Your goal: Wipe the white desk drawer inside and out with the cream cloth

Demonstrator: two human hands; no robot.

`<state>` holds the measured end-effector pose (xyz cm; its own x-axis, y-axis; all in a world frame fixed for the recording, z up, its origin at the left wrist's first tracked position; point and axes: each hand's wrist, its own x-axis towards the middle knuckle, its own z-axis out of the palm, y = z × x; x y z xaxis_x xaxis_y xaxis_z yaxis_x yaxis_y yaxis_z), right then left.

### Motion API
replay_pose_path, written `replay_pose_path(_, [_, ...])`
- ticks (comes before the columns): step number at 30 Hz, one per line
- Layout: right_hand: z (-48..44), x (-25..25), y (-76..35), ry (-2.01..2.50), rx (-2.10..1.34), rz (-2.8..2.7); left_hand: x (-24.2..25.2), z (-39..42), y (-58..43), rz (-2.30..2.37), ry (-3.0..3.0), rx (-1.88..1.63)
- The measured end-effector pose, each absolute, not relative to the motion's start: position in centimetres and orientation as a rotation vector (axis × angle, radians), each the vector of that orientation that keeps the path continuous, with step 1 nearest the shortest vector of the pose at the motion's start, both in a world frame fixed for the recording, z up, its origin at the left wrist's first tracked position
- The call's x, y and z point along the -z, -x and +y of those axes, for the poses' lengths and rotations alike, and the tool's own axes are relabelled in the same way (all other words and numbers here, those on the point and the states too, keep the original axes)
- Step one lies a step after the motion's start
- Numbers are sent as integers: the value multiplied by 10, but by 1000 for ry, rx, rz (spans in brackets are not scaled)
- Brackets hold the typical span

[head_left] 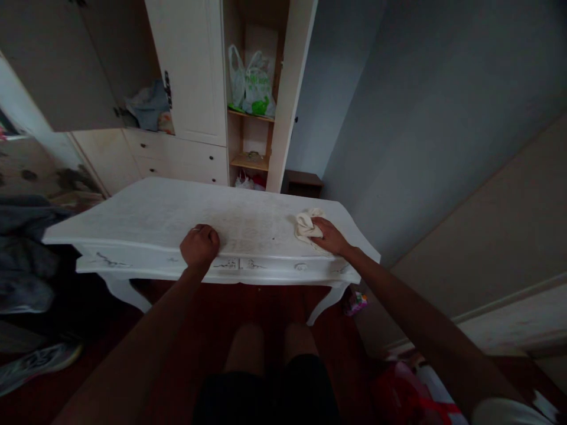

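Note:
A white carved table (pixel 146 215) stands in front of me. My right hand (pixel 331 237) presses a crumpled cream cloth (pixel 305 225) against the tabletop near its right end, fingers closed over the cloth. My left hand (pixel 199 245) rests as a fist on the table's front edge near the middle, with nothing visible in it. A ring shows on one of its fingers.
A cream wardrobe (pixel 190 77) stands behind the table with an open shelf section holding plastic bags (pixel 250 82). A grey wall runs along the right. Dark clothing (pixel 26 248) is piled at the left, with a shoe (pixel 39 360) on the floor. Red and white items (pixel 407 395) lie at the lower right.

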<state>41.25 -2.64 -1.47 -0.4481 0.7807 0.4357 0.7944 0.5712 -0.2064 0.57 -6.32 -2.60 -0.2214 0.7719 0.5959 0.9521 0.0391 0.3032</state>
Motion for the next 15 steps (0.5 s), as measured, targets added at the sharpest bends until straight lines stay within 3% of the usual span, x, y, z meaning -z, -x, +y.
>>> replay_pose_path(4, [-30,2,-434,1281,-169,-2248,28,-62,-4,-2041,1759,1016])
replay_pose_path(8, [-31,4,-475,1358,-358,-1804,30,-60,-3,-2040,1750,1030])
replay_pose_path(15, [-34,32,-529,1467,-349,-1367,29,-61,-5,-2061,1724,1039])
